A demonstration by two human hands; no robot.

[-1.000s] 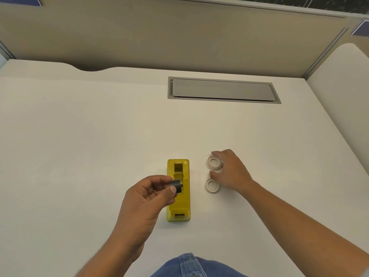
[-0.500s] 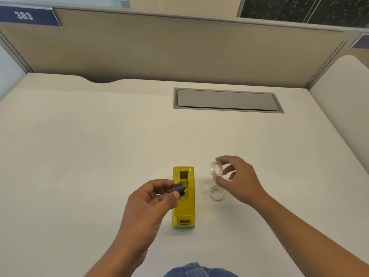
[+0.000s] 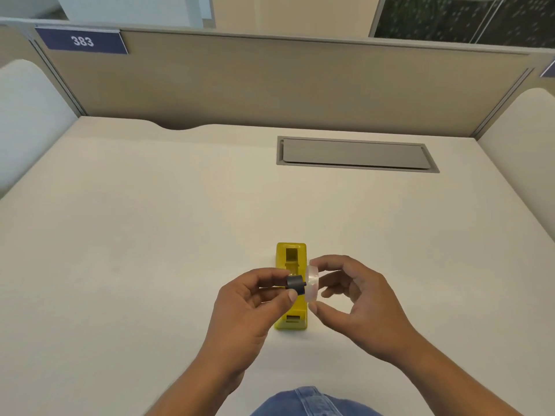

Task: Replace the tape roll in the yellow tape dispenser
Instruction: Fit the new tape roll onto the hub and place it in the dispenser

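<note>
The yellow tape dispenser (image 3: 291, 253) lies lengthwise on the white desk, its open cavity facing up and partly hidden by my hands. My left hand (image 3: 246, 304) pinches a dark grey spool core (image 3: 295, 283) between thumb and fingers above the dispenser. My right hand (image 3: 357, 304) holds a clear tape roll (image 3: 312, 283) upright by its rim, right beside the core's end. The core's small axle points at the roll's hole. The second tape roll is hidden behind my right hand.
A grey cable hatch (image 3: 354, 154) is set into the desk (image 3: 150, 235) at the back right. Beige partition walls (image 3: 270, 82) enclose the desk on three sides. My blue jeans (image 3: 306, 403) show at the bottom edge.
My right hand lifted one tape roll off the desk and carried it left to meet the core in my left hand. The camera tilted upward.
</note>
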